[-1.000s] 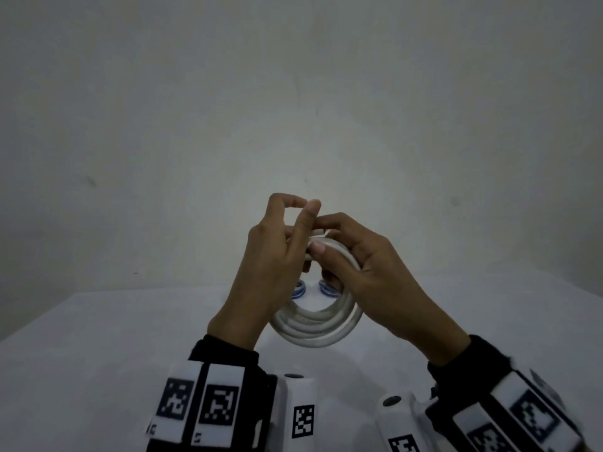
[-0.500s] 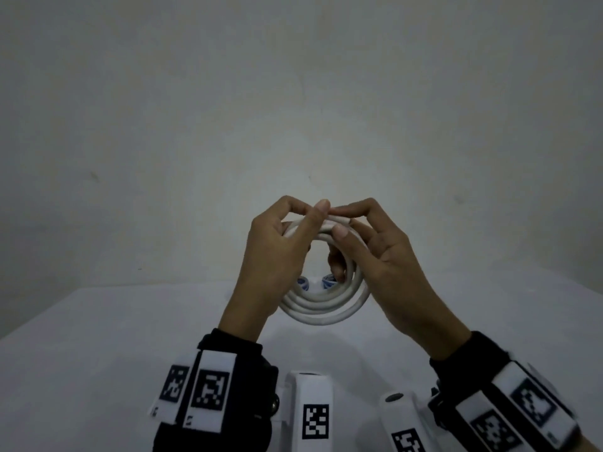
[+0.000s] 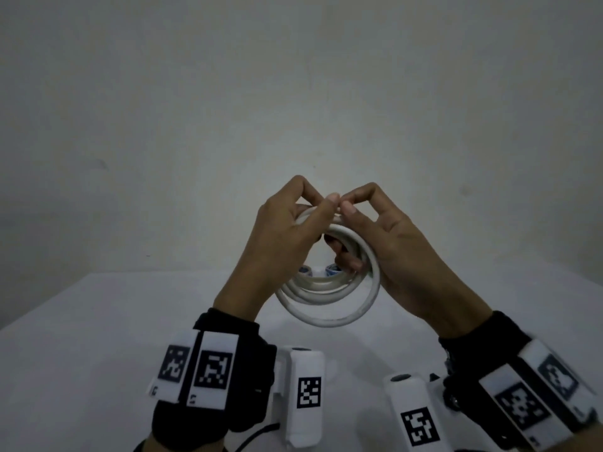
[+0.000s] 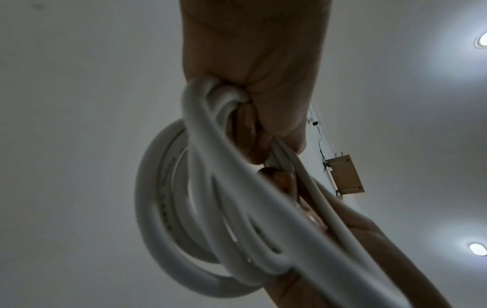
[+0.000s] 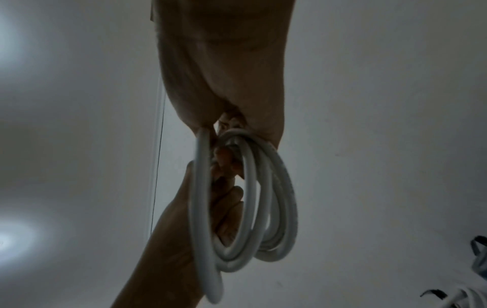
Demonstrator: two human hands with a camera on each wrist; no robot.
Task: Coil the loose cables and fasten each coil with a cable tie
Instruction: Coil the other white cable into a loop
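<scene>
- Plainly, the white table (image 3: 98, 321) fills the lower half of the head view, and above it, held clear of its surface, hangs the coiled white cable (image 3: 329, 295).
- Judging by how its several loops keep a round shape yet splay apart at 6 o'clock, the coil is light but springy; I expect the turns to fan out if the hold at the top slackens. The smooth jacket looks slippery. The best hold is at 12 o'clock, where all turns bunch together, and that is where a tie should go.
- At 9 o'clock of the coil, the left hand (image 3: 280, 236) curls round the gathered turns, thumb and forefinger meeting above them.
- At 3 o'clock, the right hand (image 3: 401, 249) has its lower fingers (image 3: 346, 256) hooked through the ring, and thumb and forefinger pinch at the top, tips touching those of the left hand.
- Something thin may sit in that pinch; whether it is a cable tie is too small to tell.
- Two small blue-and-white things (image 3: 321, 270) lie on the table beyond the coil, seen through its opening.
</scene>
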